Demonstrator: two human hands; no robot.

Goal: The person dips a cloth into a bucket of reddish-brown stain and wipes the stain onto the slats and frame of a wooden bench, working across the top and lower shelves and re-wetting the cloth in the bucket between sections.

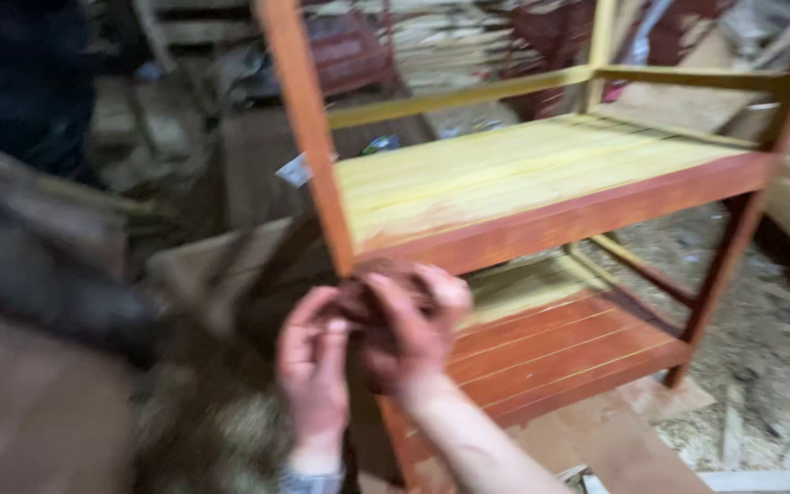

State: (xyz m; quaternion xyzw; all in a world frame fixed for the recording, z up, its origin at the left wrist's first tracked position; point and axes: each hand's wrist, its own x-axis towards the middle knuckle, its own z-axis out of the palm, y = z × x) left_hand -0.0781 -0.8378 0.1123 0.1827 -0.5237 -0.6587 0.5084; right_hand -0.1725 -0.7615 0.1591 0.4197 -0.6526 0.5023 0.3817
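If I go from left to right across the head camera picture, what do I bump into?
Blurry dark shape → left hand → right hand, holding a brownish wad → wooden shelf rack's red right post.

Dark reddish-brown wad, maybe a rag (pixel 386 293), too blurry to be sure, bunched up and pressed against the front post of the wooden shelf frame (pixel 550 220) at 6 o'clock.

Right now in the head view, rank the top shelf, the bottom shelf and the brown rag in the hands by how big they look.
1. Top shelf, largest.
2. Bottom shelf; partly hidden, so its true size is unsure.
3. Rag, smallest, held between the left hand and right hand, though nearest the camera.
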